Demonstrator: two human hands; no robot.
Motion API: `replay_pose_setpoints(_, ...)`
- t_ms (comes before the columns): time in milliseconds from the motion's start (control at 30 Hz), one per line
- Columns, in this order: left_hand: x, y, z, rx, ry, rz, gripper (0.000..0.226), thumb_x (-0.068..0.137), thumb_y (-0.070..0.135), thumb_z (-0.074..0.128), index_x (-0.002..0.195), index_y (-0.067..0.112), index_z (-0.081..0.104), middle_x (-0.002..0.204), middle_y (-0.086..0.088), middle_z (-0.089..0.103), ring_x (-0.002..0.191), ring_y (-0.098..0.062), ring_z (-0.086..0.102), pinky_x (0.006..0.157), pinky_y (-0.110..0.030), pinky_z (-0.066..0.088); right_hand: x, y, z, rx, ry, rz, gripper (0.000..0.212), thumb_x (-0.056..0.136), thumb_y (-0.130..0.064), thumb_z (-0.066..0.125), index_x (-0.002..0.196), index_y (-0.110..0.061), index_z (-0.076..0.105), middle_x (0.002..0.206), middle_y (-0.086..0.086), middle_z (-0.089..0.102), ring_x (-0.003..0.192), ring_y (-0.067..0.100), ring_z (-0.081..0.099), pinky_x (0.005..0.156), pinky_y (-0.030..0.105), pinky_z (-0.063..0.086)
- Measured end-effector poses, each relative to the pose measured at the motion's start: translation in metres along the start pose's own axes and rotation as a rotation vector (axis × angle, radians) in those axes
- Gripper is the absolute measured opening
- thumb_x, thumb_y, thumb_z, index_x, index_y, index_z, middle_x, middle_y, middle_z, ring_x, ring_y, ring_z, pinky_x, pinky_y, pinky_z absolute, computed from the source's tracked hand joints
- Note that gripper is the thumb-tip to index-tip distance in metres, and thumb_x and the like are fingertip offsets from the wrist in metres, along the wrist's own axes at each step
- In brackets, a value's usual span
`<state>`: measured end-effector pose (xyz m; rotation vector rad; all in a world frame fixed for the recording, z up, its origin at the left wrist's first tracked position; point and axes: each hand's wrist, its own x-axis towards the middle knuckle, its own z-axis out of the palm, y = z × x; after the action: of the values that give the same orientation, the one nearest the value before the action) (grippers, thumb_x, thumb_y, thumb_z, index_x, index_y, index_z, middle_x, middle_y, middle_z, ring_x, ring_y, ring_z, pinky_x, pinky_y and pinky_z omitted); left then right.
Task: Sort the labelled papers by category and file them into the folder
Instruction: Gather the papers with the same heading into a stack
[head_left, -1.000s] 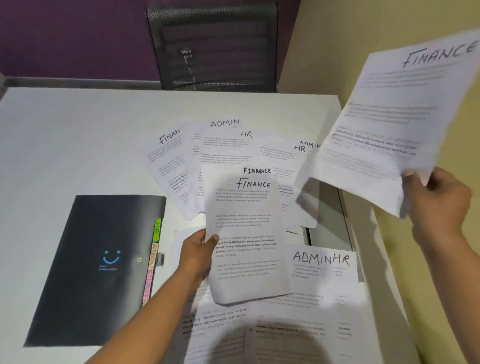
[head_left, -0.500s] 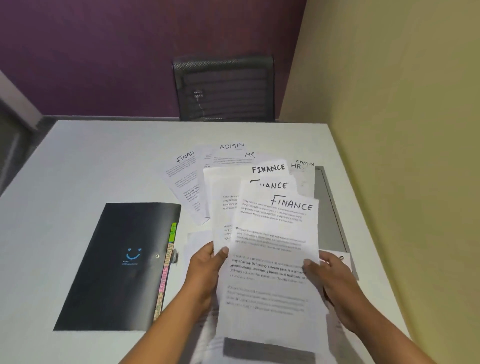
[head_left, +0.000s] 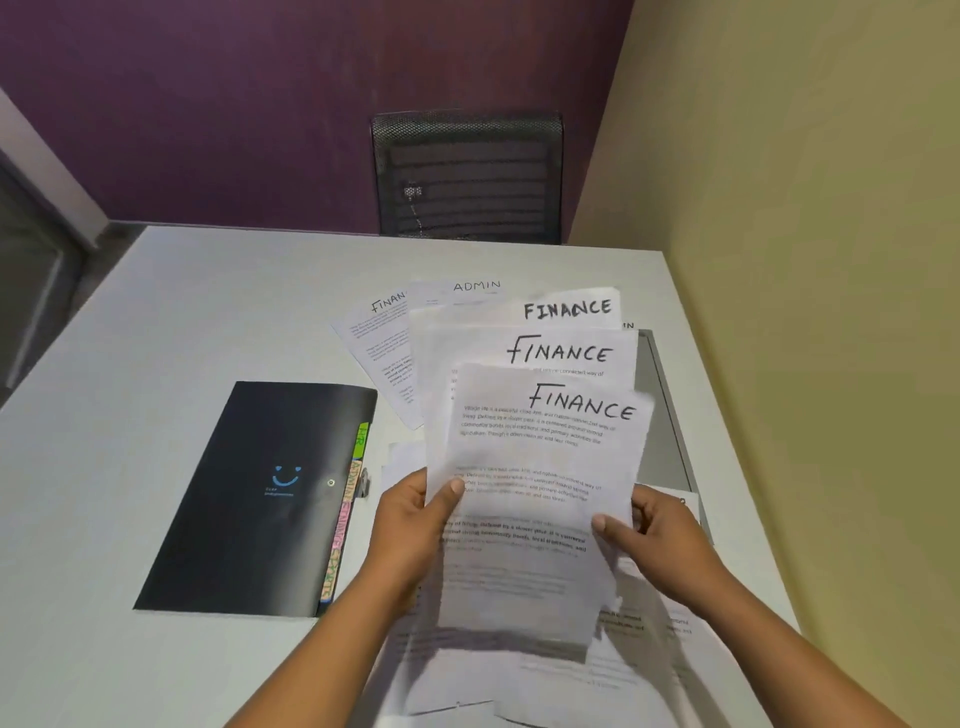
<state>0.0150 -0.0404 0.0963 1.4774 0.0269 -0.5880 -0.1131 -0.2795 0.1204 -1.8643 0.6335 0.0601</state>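
Paper stack (head_left: 540, 467) now higher, hands (head_left: 410, 519) unchanged

Open white desk (head_left: 156, 332) lies clear to my left and beyond the black folder (head_left: 249, 499), leaving room to pass. Loose papers (head_left: 382, 353) crowd the middle and near edge. A yellow wall (head_left: 805, 260) shuts in my right; a mesh chair (head_left: 467, 176) stands at the far edge.
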Motion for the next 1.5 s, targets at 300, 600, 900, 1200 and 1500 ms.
replay_pose_setpoints(300,-0.014,0.008,0.008,0.080,-0.050,0.042,0.018,0.100,0.034,0.056,0.112,0.033,0.069,0.111,0.010,0.076,0.101,-0.013,0.073,0.080,-0.031,0.059,-0.011,0.003,0.014,0.286,0.271,0.000,0.012,0.096,-0.025,0.064,0.099,-0.030,0.075,0.097,-0.011,0.079,0.089,0.014,0.076,0.078,0.038,0.060)
replay_pose_setpoints(600,-0.030,-0.002,0.016,0.121,0.165,0.066,0.016,0.101,0.035,0.053,0.104,0.030,0.069,0.098,0.011,0.077,0.087,-0.014,0.074,0.073,-0.039,0.063,-0.029,0.007,0.018,0.343,0.134,0.030,0.021,0.093,-0.014,0.069,0.109,-0.026,0.072,0.100,-0.013,0.079,0.086,0.009,0.076,0.057,0.015,0.053)
replay_pose_setpoints(900,-0.030,-0.012,0.006,0.282,0.066,0.239,0.016,0.096,0.016,0.062,0.100,0.028,0.073,0.095,0.014,0.077,0.087,-0.004,0.071,0.066,-0.013,0.053,-0.025,0.010,0.009,0.112,0.238,-0.041,0.034,0.087,-0.001,0.072,0.089,-0.035,0.071,0.082,-0.027,0.075,0.080,-0.005,0.071,0.064,0.012,0.053)
replay_pose_setpoints(1200,-0.019,-0.018,0.008,0.294,0.066,0.262,0.038,0.092,0.005,0.066,0.078,0.039,0.075,0.074,0.016,0.074,0.072,0.005,0.068,0.065,-0.007,0.049,-0.013,0.022,0.014,0.099,0.318,-0.021,0.021,0.088,-0.010,0.074,0.087,-0.029,0.065,0.079,-0.018,0.069,0.064,-0.010,0.065,0.059,0.005,0.046)
replay_pose_setpoints(1500,-0.003,-0.042,0.003,0.420,0.093,0.138,0.013,0.087,0.016,0.075,0.076,0.020,0.069,0.068,0.011,0.072,0.061,-0.016,0.066,0.058,-0.009,0.048,-0.005,0.029,0.018,-0.121,0.154,0.076,0.043,0.083,-0.048,0.073,0.064,-0.012,0.060,0.048,0.014,0.050,0.041,0.021,0.044,0.049,0.033,0.033)
